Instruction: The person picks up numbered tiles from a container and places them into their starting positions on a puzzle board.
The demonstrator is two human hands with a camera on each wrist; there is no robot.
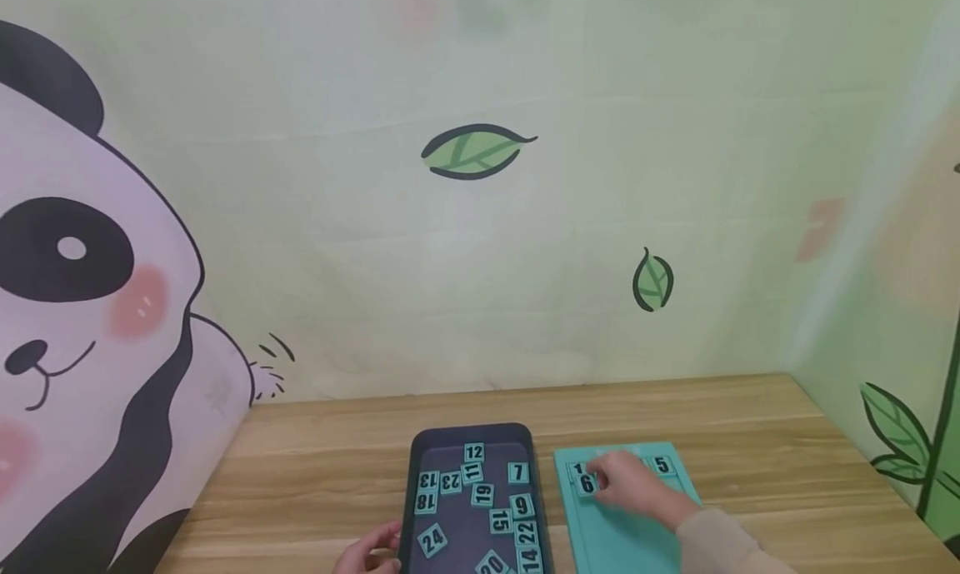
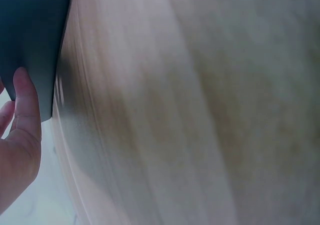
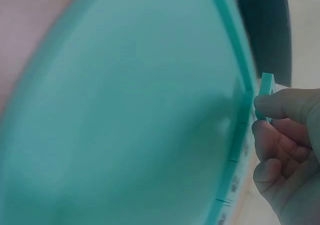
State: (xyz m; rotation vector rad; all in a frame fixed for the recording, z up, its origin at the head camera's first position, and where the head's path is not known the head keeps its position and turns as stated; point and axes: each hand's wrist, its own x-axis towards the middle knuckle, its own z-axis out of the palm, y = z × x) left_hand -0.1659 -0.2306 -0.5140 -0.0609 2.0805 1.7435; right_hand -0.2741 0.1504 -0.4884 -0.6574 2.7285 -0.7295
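Note:
The right hand pinches the turquoise 6 tile between thumb and fingers, over the upper left of the turquoise board. In the right wrist view, this hand holds the tile edge-on, above the board's rim. Tile 1 lies just behind the 6, and tile 5 is at the board's upper right. The left hand grips the left edge of the dark tray; its thumb lies on the tray's side in the left wrist view. The hand hides part of the top row.
Loose numbered tiles lie in the dark tray, among them 12, 24 and 7. Tray and board stand side by side on a wooden table, with a narrow gap between them. Behind is a printed panda backdrop.

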